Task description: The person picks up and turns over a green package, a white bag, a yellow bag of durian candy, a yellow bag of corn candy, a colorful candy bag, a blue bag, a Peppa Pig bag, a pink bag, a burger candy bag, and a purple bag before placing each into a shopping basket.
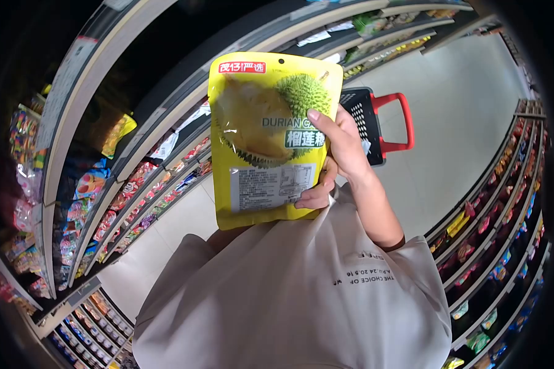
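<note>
A yellow pouch of durian candy (240,184) is held up in front of my chest, its printed face towards me. Durian pictures, a red label and a panel of small print show on it. My right hand (346,144) grips the pouch at its right edge, thumb lying on the front beside the lettering and fingers partly hidden. Lower on that same edge, curled fingertips that appear to belong to my left hand (318,187) wrap onto the front. Most of that hand and its forearm are hidden behind the pouch.
A black shopping basket with a red handle (406,123) is on the tiled floor (449,80) beyond my right hand. Curved-looking shelves of packaged sweets (114,203) line the left. More shelves of packets (498,227) stand on the right, and small jar-like goods (92,326) at lower left.
</note>
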The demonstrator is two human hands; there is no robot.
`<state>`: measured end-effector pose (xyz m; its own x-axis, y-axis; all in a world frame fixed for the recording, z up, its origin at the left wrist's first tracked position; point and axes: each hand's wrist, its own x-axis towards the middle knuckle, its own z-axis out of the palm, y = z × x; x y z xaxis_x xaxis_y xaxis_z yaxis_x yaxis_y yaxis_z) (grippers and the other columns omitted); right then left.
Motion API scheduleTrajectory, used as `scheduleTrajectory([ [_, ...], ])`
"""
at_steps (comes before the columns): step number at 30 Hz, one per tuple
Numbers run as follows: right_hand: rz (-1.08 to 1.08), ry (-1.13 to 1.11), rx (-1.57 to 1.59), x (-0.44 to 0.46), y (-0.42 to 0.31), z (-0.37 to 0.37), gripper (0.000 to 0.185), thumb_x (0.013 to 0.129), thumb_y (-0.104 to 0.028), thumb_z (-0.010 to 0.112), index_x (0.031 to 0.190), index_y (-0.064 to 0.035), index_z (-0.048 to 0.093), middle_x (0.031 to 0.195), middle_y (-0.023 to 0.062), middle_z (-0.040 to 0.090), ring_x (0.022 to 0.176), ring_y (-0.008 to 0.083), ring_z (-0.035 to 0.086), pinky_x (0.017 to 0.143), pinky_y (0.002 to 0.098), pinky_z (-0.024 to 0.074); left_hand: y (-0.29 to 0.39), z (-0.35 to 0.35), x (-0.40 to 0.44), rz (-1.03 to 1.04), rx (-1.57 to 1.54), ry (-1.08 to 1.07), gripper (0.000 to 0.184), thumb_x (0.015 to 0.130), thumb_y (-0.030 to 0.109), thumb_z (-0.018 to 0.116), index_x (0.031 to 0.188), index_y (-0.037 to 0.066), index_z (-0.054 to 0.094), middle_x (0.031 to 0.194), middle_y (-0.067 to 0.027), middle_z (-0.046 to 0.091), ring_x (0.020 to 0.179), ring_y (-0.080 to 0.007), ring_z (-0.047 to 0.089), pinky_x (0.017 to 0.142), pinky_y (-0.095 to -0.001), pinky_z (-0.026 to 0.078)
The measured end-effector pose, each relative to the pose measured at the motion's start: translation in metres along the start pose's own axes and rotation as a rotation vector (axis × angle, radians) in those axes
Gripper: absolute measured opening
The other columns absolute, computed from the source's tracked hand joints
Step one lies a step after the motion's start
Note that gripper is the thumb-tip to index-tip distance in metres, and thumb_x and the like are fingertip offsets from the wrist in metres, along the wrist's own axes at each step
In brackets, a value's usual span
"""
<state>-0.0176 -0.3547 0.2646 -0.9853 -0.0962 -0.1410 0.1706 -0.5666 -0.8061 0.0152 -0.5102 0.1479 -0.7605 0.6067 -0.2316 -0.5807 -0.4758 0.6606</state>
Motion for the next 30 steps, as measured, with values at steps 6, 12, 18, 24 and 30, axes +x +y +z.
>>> scheduleTrajectory([
  [6,-0.087,0.099,0.003,-0.018,-0.032,-0.046,0.025,0.087,-0.008,0.058,0.11,0.0023,0.056,0.102,0.0076,0.064,0.086,0.01,0.06,0.078,0.0246,0.0469,-0.019,0.026,0.035,-0.142,-0.07,-0.183,0.062,0.085,0.042,0.049,0.127,-0.003,0.036,0.097,-0.0179,0.054,0.077,-0.0253,0.056,0.069,-0.0355,0.043],
  [12,-0.151,0.213,-0.021,-0.037,-0.049,-0.071,0.028,0.086,-0.011,0.061,0.11,0.002,0.056,0.102,0.008,0.064,0.088,0.0105,0.059,0.079,0.0256,0.0466,-0.054,0.061,0.074,-0.276,-0.126,-0.342,0.063,0.085,0.042,0.049,0.127,-0.003,0.036,0.097,-0.018,0.054,0.076,-0.0257,0.055,0.069,-0.0358,0.042],
  [18,-0.192,0.264,-0.015,-0.053,-0.063,-0.089,0.026,0.086,-0.01,0.06,0.109,0.0021,0.057,0.101,0.0082,0.064,0.086,0.0102,0.059,0.079,0.0256,0.0468,-0.057,0.075,0.09,-0.379,-0.204,-0.506,0.064,0.085,0.043,0.049,0.127,-0.003,0.036,0.096,-0.0182,0.054,0.076,-0.026,0.055,0.069,-0.0362,0.042],
  [24,-0.203,0.254,0.001,-0.057,-0.071,-0.099,0.026,0.086,-0.01,0.06,0.108,0.0029,0.056,0.101,0.0085,0.064,0.085,0.0104,0.06,0.078,0.0254,0.047,-0.065,0.092,0.097,-0.429,-0.294,-0.627,0.065,0.084,0.044,0.05,0.127,-0.003,0.036,0.095,-0.0183,0.054,0.076,-0.0263,0.055,0.068,-0.0365,0.042],
  [30,-0.217,0.219,0.012,-0.054,-0.077,-0.099,0.025,0.086,-0.01,0.059,0.108,0.0033,0.056,0.102,0.0086,0.064,0.086,0.0106,0.06,0.078,0.0255,0.0471,-0.061,0.103,0.105,-0.445,-0.376,-0.743,0.066,0.084,0.045,0.05,0.127,-0.004,0.035,0.095,-0.0184,0.054,0.075,-0.0267,0.055,0.068,-0.0369,0.042],
])
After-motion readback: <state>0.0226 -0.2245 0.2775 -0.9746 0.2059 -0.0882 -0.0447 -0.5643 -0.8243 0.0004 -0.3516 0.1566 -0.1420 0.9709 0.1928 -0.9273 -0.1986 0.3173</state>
